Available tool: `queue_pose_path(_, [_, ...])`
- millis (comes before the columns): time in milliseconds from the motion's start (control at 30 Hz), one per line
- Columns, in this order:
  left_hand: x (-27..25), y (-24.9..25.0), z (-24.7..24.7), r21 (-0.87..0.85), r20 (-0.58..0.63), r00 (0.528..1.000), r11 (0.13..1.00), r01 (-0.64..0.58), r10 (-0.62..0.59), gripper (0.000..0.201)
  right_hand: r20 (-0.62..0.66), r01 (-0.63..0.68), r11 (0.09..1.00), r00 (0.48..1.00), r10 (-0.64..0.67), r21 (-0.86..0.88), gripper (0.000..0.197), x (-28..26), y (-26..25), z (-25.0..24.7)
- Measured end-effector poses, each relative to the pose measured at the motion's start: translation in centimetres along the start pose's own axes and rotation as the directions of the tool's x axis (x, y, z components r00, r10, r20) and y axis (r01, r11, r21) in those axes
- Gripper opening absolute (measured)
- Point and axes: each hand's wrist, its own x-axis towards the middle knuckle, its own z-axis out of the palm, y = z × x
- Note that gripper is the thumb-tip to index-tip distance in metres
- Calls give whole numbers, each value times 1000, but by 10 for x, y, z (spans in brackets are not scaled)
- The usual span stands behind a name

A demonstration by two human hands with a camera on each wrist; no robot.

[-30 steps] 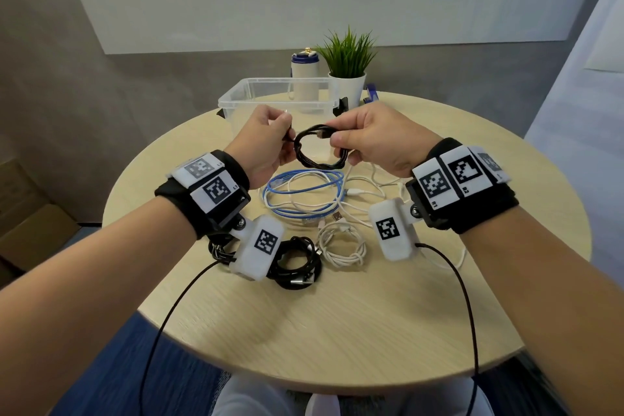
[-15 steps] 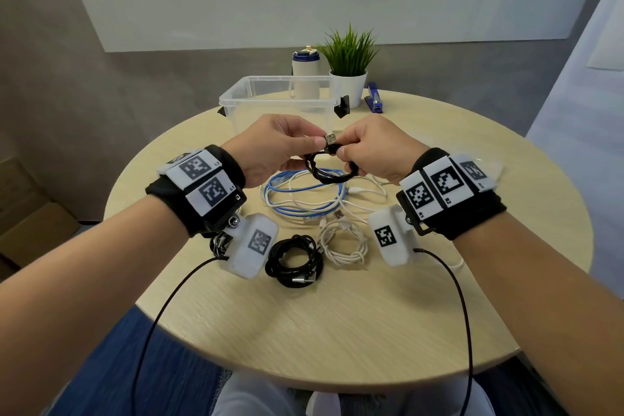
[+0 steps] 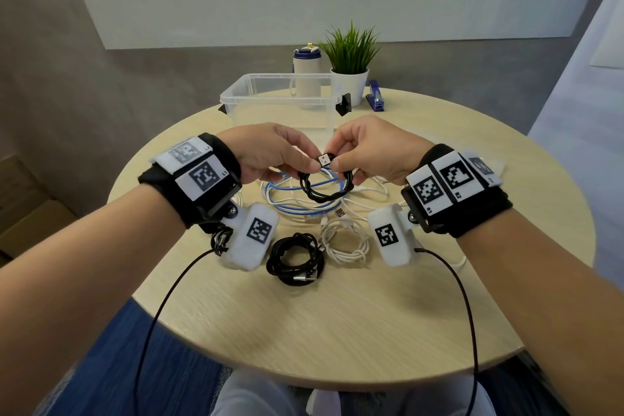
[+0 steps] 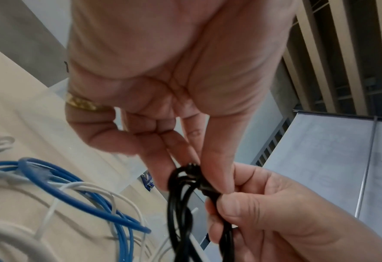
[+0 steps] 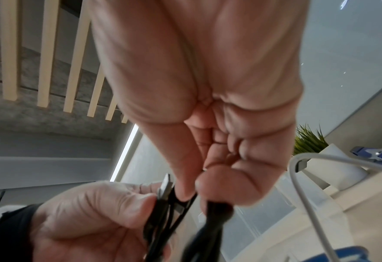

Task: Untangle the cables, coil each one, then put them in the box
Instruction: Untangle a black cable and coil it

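Both hands hold a small black cable coil (image 3: 325,188) above the table's middle. My left hand (image 3: 270,154) pinches its left top, and my right hand (image 3: 368,152) pinches its USB plug (image 3: 325,159) at the top. In the left wrist view the black strands (image 4: 181,203) hang from the pinching fingertips. A loose blue cable (image 3: 287,192) tangled with white cable (image 3: 371,194) lies under the hands. Nearer me lie a black coil (image 3: 295,258) and a white coil (image 3: 344,241). The clear plastic box (image 3: 280,101) stands behind.
A round wooden table (image 3: 337,331) carries everything. Behind the box stand a white-and-blue can (image 3: 306,73), a potted plant (image 3: 351,64) and a blue stapler (image 3: 375,100). Thin black wires run from the wrist cameras over the table's near edge.
The hands have come closer together and lower over the cables. The black coil has dropped with them, and its plug now sticks up between the fingertips.
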Motion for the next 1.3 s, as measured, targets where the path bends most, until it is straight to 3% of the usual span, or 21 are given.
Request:
queue_pose_path(267, [1,6,5,-47,79,996,998,34,-31,19,30,-3,998,1000,1,70,20,0,3,4])
queue_pose_path(467, [2,-3,7,-33,161,984,996,86,-80,23,220,-41,976,975,-6,212,14,-6,3,-3])
queue_pose_path(567, [4,-6,10,-58,179,981,994,91,-79,25,239,-53,971,971,-4,232,11,-6,2,-3])
queue_pose_path(800, [5,-7,7,-137,203,976,990,-47,74,16,183,-32,979,983,-6,204,12,-4,4,-2])
queue_pose_path(1033, [6,-14,5,15,152,978,989,-148,144,16,118,8,994,993,-20,105,13,-2,3,6])
queue_pose_path(1300, [13,-18,14,217,-87,960,946,-241,265,21,61,2,981,998,-14,194,12,0,0,2])
